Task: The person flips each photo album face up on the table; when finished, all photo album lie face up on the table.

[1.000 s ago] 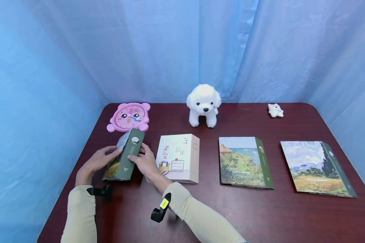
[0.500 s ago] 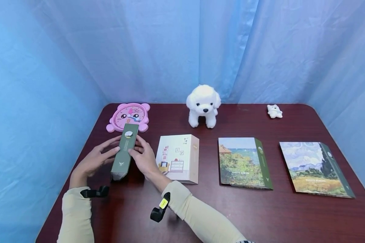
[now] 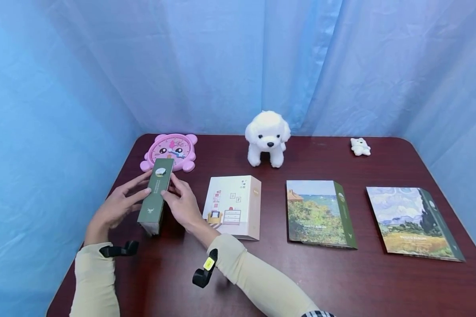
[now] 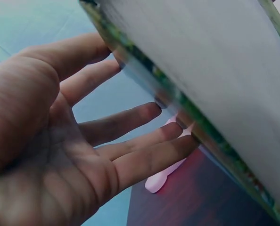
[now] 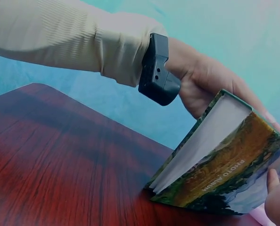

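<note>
A photo album with a dark green spine stands on its page edges, spine up, at the table's left. My left hand touches its left side. In the left wrist view, the spread, mostly straight fingers meet the cover's edge with their tips. On the other side my right hand holds the album, thumb at the spine and bent fingers at the right cover. The right wrist view shows the album's painted cover tilted, a lower edge against the table, with part of my right hand at the frame's edge.
Just behind the album lies a pink clock. A cream album is close on the right, then two painted albums. A white plush dog and a small white bear stand farther back.
The album has turned from leaning with its painted cover showing to standing with the spine facing up. It has shifted slightly left, and both hands have moved with it.
</note>
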Demonstrator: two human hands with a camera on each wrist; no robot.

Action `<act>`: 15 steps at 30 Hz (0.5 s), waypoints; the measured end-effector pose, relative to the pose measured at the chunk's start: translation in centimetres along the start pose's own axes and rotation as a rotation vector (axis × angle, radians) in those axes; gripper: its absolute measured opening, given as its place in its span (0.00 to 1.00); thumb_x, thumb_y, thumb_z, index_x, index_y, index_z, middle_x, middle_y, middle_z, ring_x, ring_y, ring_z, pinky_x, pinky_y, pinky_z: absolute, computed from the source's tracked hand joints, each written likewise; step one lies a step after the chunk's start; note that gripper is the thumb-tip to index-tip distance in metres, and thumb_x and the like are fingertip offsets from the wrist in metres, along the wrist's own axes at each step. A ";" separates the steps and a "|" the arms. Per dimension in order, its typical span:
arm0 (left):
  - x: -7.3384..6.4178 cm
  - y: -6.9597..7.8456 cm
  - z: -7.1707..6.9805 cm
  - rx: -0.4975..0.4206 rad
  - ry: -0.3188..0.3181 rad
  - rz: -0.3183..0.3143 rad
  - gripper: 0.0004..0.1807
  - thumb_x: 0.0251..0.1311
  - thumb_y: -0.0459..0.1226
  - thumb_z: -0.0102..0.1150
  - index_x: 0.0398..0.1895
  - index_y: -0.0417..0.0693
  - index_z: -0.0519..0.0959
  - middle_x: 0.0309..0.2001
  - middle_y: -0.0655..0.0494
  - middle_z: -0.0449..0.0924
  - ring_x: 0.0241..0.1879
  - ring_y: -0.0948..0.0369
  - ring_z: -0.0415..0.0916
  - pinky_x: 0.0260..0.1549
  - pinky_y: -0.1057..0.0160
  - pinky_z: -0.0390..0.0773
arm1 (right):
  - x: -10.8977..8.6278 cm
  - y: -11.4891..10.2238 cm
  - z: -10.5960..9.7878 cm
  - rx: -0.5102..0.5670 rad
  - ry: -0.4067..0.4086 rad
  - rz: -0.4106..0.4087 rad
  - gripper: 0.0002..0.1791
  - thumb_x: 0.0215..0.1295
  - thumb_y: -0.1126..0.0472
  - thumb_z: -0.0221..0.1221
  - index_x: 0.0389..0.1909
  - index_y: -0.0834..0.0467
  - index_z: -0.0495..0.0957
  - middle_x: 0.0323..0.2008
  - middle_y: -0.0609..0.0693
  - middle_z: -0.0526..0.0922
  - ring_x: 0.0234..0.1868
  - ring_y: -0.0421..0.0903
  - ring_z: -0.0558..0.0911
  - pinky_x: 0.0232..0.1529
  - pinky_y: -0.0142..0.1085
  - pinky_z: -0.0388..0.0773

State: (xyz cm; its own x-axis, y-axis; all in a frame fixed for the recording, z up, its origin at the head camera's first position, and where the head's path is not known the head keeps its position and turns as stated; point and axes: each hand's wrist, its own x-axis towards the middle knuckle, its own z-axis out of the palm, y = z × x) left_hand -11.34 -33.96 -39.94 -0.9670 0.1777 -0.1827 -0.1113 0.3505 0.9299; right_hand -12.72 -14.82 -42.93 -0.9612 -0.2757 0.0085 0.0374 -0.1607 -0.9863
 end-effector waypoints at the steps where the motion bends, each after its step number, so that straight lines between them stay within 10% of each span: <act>1: -0.1 0.0 -0.1 -0.001 -0.001 0.000 0.33 0.70 0.44 0.50 0.75 0.64 0.53 0.71 0.39 0.52 0.52 0.62 0.72 0.46 0.53 0.81 | 0.0 0.0 0.1 -0.001 -0.006 0.001 0.32 0.65 0.61 0.58 0.70 0.53 0.63 0.61 0.53 0.68 0.57 0.46 0.76 0.54 0.27 0.74; 15: -1.0 0.7 -1.0 0.085 0.022 -0.012 0.33 0.68 0.46 0.52 0.74 0.59 0.56 0.69 0.37 0.55 0.45 0.64 0.78 0.42 0.60 0.82 | -0.2 1.2 1.2 -0.152 0.006 0.014 0.28 0.70 0.49 0.52 0.69 0.49 0.65 0.62 0.51 0.71 0.61 0.43 0.74 0.64 0.41 0.69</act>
State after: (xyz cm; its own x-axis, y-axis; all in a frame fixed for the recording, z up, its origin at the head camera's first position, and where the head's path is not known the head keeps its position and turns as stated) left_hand -10.69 -34.88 -38.82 -0.9707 0.1529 -0.1853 -0.1037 0.4293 0.8972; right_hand -12.12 -16.06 -43.91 -0.9625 -0.2713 -0.0059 0.0094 -0.0116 -0.9999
